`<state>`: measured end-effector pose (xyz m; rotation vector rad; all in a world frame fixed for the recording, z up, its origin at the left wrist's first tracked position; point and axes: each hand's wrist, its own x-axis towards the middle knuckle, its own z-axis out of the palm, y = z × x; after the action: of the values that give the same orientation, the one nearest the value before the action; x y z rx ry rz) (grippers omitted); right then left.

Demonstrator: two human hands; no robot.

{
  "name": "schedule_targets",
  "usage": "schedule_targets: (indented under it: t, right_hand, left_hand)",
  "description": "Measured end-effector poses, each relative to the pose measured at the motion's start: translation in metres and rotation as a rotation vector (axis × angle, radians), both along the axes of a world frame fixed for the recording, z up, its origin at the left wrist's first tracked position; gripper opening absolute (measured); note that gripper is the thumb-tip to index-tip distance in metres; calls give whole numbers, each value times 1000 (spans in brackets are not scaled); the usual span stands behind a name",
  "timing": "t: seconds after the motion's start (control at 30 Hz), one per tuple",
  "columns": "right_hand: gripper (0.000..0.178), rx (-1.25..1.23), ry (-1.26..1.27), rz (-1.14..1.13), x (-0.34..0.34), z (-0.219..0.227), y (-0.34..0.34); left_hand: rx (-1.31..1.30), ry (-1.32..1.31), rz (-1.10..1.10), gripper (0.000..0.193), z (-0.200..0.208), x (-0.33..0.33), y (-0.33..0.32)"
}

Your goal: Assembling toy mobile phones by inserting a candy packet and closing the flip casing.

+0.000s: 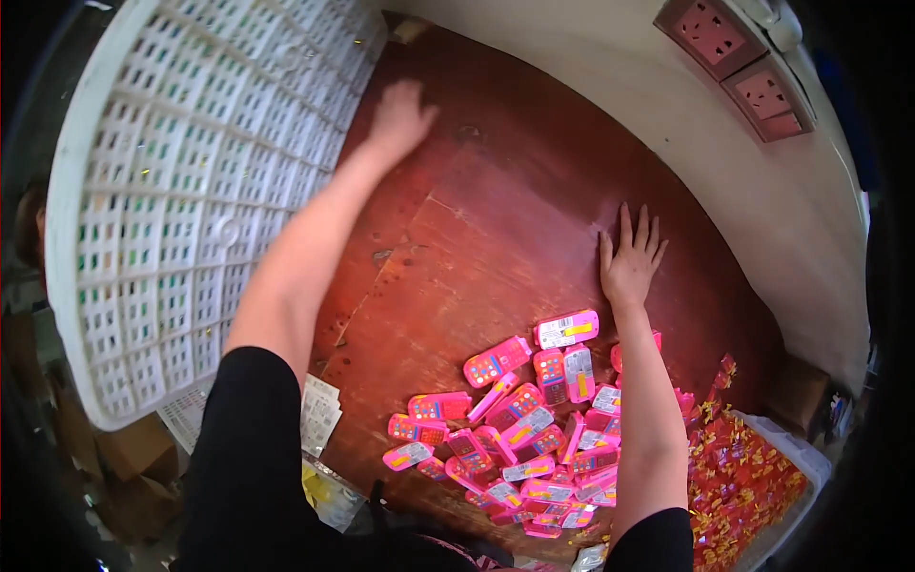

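Red-brown desk (467, 248): its surface is showing scuffs, dark marks and a thin, pale line. Pink toy phones (516, 408) are lying heaped across its near part, overlapping, some showing keypads, others labelled backs. Beyond them, the right hand (629, 269) is resting palm down, fingers spread.

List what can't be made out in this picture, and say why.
Head view:
- Left hand: blur hides its exact finger pose.
- Things behind the white crate: its lattice leaves only specks of colour.
- Pink toy phones: the right forearm and their own overlap prevent a sure count.
- Red-and-yellow pieces: too small and crowded to tell what they are.
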<state>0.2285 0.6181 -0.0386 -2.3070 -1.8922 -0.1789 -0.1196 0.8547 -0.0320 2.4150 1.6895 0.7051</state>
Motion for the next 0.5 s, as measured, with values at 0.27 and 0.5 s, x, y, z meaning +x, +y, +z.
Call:
schedule_targets:
  t: [0.27,0.5]
  right_hand:
    - [57,-32,52,-16,0,5,-2]
    - [57,-54,79,-27,5,9,-2]
  left_hand:
    - [293,3,-118,58,-41,6,129]
    - [116,78,161,33,-42,30,136]
